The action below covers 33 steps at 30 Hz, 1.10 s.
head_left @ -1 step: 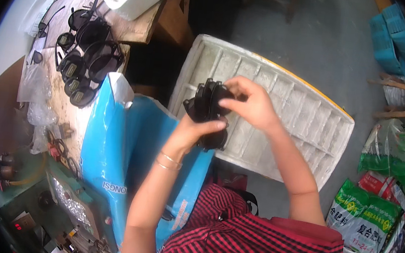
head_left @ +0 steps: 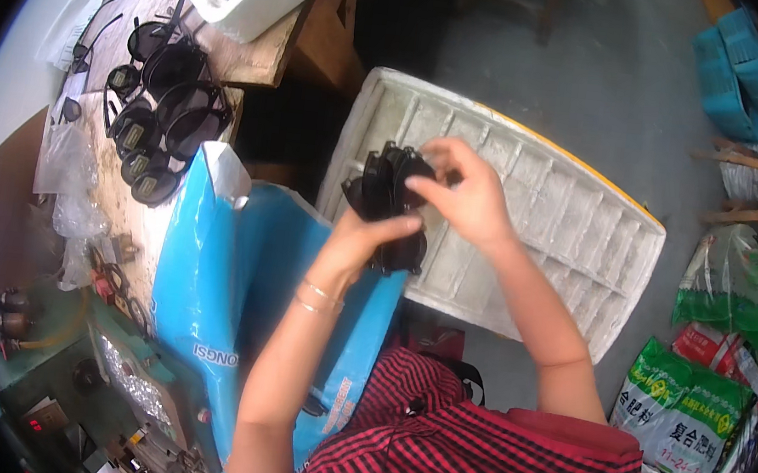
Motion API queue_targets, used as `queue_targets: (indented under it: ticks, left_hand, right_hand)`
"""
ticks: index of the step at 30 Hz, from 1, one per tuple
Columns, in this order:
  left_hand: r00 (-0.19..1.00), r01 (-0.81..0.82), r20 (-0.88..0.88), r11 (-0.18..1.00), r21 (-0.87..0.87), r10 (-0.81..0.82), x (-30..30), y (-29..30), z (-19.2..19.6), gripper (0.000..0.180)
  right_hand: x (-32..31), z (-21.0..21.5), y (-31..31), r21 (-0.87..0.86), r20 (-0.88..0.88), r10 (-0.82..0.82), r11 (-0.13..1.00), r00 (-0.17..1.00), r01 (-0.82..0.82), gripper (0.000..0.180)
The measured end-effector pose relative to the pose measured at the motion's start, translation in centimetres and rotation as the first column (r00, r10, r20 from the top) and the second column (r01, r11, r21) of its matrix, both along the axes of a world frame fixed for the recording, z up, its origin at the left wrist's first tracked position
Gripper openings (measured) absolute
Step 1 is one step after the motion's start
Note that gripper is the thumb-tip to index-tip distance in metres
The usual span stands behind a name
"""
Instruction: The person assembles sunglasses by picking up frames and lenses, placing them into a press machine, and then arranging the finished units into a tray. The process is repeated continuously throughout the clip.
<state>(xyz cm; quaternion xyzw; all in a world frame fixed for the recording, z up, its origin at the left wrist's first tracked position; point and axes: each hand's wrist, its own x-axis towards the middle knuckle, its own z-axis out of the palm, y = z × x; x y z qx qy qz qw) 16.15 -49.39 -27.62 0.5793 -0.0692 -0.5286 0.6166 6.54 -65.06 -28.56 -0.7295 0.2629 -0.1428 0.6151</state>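
Note:
A bundle of black sunglasses (head_left: 388, 187), several pairs stacked together, is gripped in my left hand (head_left: 358, 240), its thumb lying across the near side. My right hand (head_left: 469, 192) has its thumb and fingers bent round the upper right part of the same bundle; the fingertips are partly hidden behind the dark lenses. Below and behind both hands lies a whitish tray (head_left: 516, 179) with many compartments and a yellow strip along its far edge. Under my left forearm a large blue bag (head_left: 194, 277) gapes at the top.
On the wooden bench at left lies a heap of dark sunglasses (head_left: 171, 108), some with small lens stickers. A white foam box (head_left: 222, 12) holding more dark glasses stands at the far end. Green and white sacks (head_left: 680, 407) and blue baskets (head_left: 738, 76) line the right side.
Hardly anything differs; the fingers of my right hand have shifted slightly against the sunglasses, and the view has moved a touch.

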Motion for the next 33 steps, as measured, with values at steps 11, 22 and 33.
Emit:
queue_targets:
  ticks: [11,22,33]
  left_hand:
    - [0.722,-0.134,0.687,0.959,0.249,-0.078,9.4,-8.2,-10.5,0.059]
    - [0.286,-0.33,0.777,0.703,0.63,-0.561,8.2,-9.5,-8.3,0.05]
    - [0.543,-0.268,0.796,0.843,0.466,-0.268,8.6,-7.8,-11.4,0.059]
  right_hand:
    - [8.2,-13.1,0.3,0.121,-0.062,-0.358,0.924,0.932,0.363,0.041]
    - [8.8,-13.1,1.7,0.276,-0.083,-0.431,0.856,0.898,0.437,0.044]
    - [9.2,-13.4,3.7,0.067,-0.135,-0.482,0.867,0.866,0.493,0.05]
